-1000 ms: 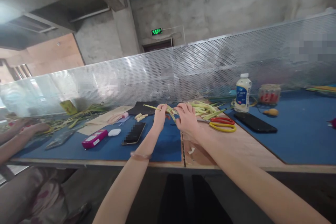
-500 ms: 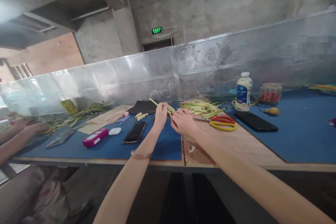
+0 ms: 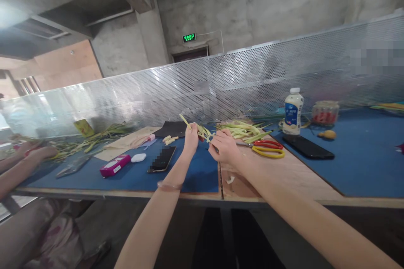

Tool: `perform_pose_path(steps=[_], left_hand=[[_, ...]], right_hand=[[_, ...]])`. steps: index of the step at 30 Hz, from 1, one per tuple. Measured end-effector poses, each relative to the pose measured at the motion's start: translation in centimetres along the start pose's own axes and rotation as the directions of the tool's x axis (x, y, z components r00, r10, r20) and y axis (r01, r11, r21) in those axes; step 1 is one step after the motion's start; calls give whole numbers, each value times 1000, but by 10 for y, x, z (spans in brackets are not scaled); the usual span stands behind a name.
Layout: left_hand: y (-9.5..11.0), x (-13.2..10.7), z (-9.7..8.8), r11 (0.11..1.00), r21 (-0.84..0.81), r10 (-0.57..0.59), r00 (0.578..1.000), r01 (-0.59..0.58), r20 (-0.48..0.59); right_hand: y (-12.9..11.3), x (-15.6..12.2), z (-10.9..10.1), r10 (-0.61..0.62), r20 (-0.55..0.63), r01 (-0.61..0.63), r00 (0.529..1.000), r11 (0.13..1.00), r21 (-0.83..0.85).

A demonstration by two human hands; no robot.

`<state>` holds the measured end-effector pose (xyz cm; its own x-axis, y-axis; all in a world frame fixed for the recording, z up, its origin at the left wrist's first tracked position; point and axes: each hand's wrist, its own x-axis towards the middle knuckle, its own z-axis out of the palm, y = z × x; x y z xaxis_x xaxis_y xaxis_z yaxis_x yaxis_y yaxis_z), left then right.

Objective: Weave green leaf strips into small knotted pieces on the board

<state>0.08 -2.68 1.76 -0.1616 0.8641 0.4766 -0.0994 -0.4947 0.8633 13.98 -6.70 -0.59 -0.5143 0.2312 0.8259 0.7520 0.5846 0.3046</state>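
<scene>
**One head-worn view, looking across the table from its near edge.**

The camera sits at the person's head, above and just behind the table's near edge, and faces forward and slightly down across it. Both forearms enter from the bottom of the picture and stretch out to the left hand and right hand. The hands meet on a strip over the middle of the table, at picture centre. Behind the table's far edge the screen fills the middle band, with the wall and exit sign above. Left along the table, a co-worker's hand shows at the picture's edge. The wide lens bends the table's edges.
</scene>
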Motion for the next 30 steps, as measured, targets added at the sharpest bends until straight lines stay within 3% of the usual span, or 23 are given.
perform_pose_path(steps=[9, 11, 16, 23, 30], left_hand=[[-3, 3, -5, 998, -56, -4, 1000, 4, -6], [-2, 3, -4, 998, -67, -11, 999, 13, 34], [-3, 0, 0, 996, -72, -47, 982, 61, 185], [-2, -2, 1, 993, -59, -76, 952, 98, 296], [3, -11, 0, 991, -48, -90, 902, 122, 423]], right_hand=[[-4, 0, -5, -32, 31, 30, 999, 997, 65], [-4, 2, -8, -10, 30, 8, 999, 998, 61], [6, 4, -7, 193, -16, -193, 981, 981, 5], [8, 5, 5, 181, 75, -183, 981, 983, 18], [9, 4, 9, 232, 72, -234, 970, 972, 12]])
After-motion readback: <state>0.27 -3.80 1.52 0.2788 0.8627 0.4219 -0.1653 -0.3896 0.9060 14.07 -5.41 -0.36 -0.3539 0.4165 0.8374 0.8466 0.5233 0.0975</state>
